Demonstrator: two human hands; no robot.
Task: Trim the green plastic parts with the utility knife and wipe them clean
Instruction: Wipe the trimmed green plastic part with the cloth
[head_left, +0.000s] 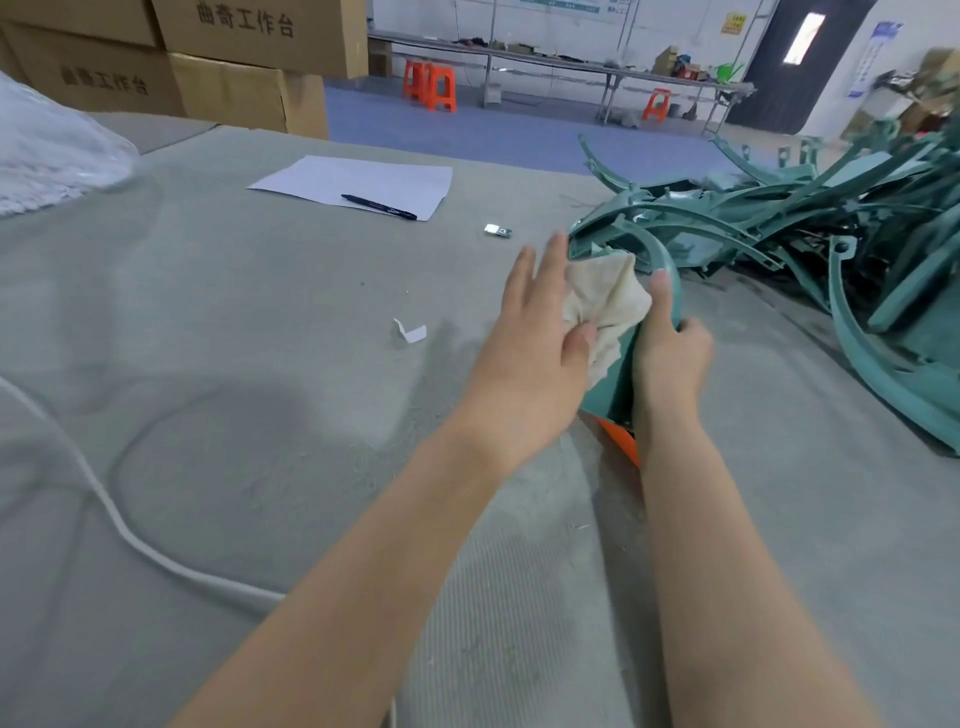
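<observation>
Green part (610, 387) clamped in the right grip (670, 353); left grip (535, 332) pinches the cloth (605, 301) against it. Cloth snagging a rough edge could jerk it free.

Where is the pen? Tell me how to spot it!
Look at the big grey table. Near its far edge lies a white sheet of paper. The pen lies on it, the only thin black stick there.
</observation>
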